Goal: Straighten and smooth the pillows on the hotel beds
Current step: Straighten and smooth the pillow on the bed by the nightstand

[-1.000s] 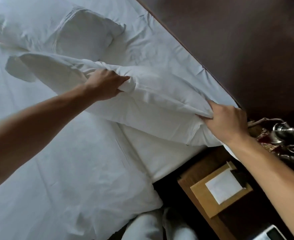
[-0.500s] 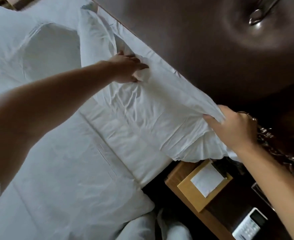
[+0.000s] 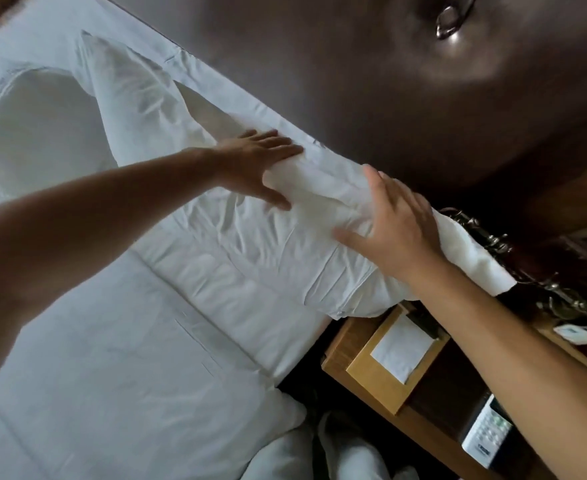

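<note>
Both hands off the pinch grip since half a second ago; now flat on pillow (image 3: 250, 237), which has dropped from lifted to lying along headboard (image 3: 354, 81)

Left hand (image 3: 254, 164): fingers straight and spread, palm down, pressing upper edge of pillow near headboard; thumb splayed toward the near side

Right hand (image 3: 399, 226): fingers straight, spread, pressing pillow's right end; thumb out to the left, touching fabric

Pillow: white, creased, long axis parallel to headboard, at bed's right edge; right corner flap overhanging nightstand (image 3: 354, 344) side, past mattress edge. Wrinkles radiating between both hands

Second pillow (image 3: 42, 133): further left on bed, puffed, corner touching or overlapping first pillow's far end; cannot tell which lies on top

Duvet (image 3: 129, 358): white, covering near part of bed, folded edge just below pillow

Nightstand: wood, just beside bed on right, below right forearm. On it: tan pad (image 3: 378, 375) with white paper (image 3: 399, 348) on top, remote (image 3: 486, 434) with buttons near bottom right edge

Ornate metal piece (image 3: 492, 237), dark, just beyond pillow's right corner; detail too blurred to identify

Headboard: dark brown, glossy, tufted, one shiny button (image 3: 447, 22) top right

White-clad legs (image 3: 347, 455) at bottom centre, between bed and nightstand
</note>
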